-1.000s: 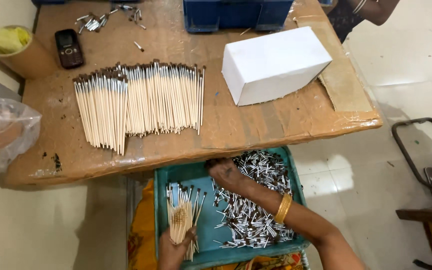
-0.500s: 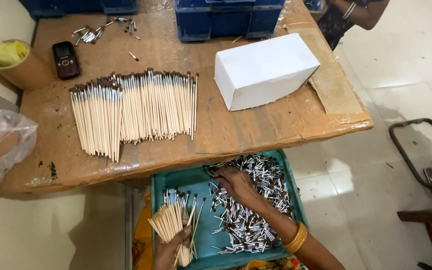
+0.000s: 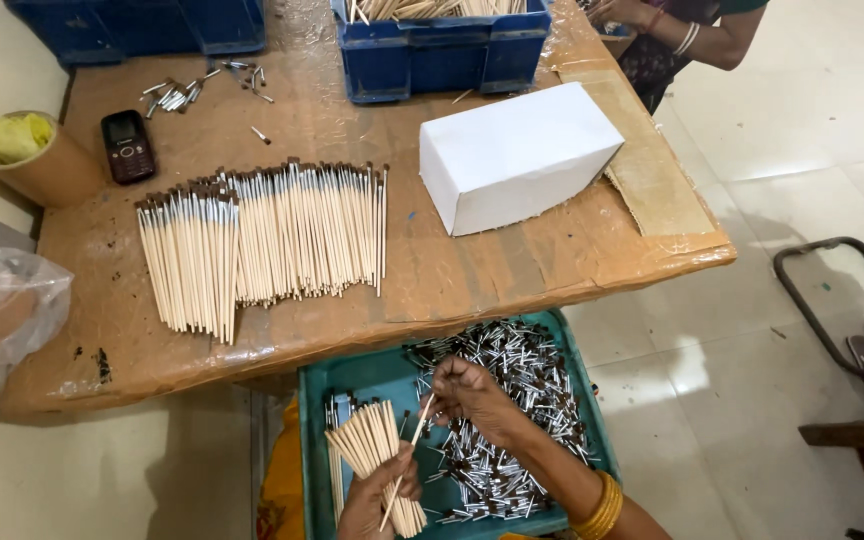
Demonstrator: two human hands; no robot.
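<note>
My left hand (image 3: 380,500) grips a fanned bundle of pale wooden sticks (image 3: 370,452) over a teal tray (image 3: 372,378) on my lap. My right hand (image 3: 474,400) pinches the upper end of a single stick (image 3: 407,464) that slants down across the bundle. The tray's right half is heaped with small silver ferrules with dark tips (image 3: 517,400). On the wooden table (image 3: 512,270) above lies a wide row of finished sticks with silver and brown tips (image 3: 262,240).
A white box (image 3: 517,155) sits right of the row. A blue crate of sticks (image 3: 442,45), a dark phone (image 3: 128,145), loose ferrules (image 3: 187,90) and a cardboard tub with yellow cloth (image 3: 27,155) lie farther back. Another person's arm (image 3: 687,25) is top right. A plastic bag (image 3: 2,310) hangs left.
My right hand left the ferrule pile and came to the bundle, now pinching a single stick. The left hand raised the bundle slightly. The view tilted toward the table's far side.
</note>
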